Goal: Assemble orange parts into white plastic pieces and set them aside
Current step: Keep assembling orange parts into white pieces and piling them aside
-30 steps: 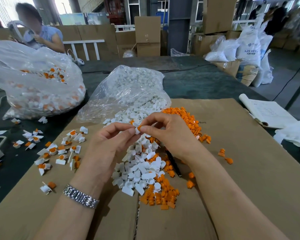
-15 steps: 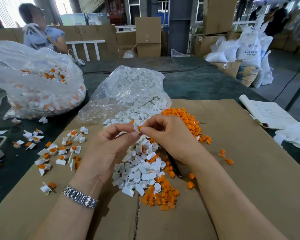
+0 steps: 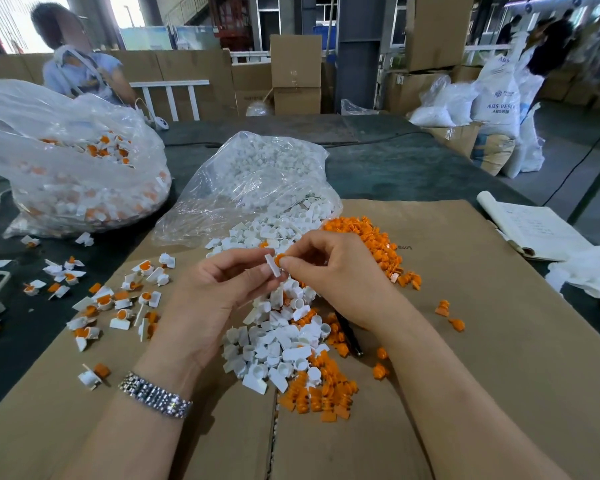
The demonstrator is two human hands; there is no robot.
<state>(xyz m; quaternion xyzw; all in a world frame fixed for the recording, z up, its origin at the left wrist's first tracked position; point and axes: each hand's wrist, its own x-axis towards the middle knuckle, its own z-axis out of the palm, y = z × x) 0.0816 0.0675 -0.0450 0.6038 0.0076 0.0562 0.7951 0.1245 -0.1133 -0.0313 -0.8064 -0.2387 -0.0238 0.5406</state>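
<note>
**Inspector:** Legible markings first.

**Assistant:** The white woven sack (image 3: pixel 499 95) at the far right reads "ABS RESIN". The flat brown cardboard sheet (image 3: pixel 482 341) covering the surface carries small print near the orange heap; I cannot read it. Handwriting on the open paper notebook (image 3: pixel 534 230) is too small to make out.

**Inspector:** Task items?

**Assistant:** A small white plastic piece with a flat tab (image 3: pixel 272 265) is held above the sheet, and a small round orange plastic part (image 3: pixel 280 260) touches its end. Below lies a loose pile of white plastic pieces (image 3: pixel 281 344), with loose orange parts (image 3: pixel 371 237) beside and under it. Finished white-and-orange pieces (image 3: pixel 118 299) lie scattered to the left, some off the sheet's edge.

**Inspector:** The grip?

**Assistant:** The left hand (image 3: pixel 215 292) pinches the white piece between thumb and fingertips; a narrow hold. The right hand (image 3: pixel 329 271) pinches the orange part against it, fingers curled. A silver metal watch band (image 3: pixel 155 396) sits on the left wrist.

**Inspector:** Bags?

**Assistant:** A clear plastic bag of white pieces (image 3: pixel 257 178) sits centre; a larger clear bag of assembled pieces (image 3: pixel 66 168) stands left.
</note>
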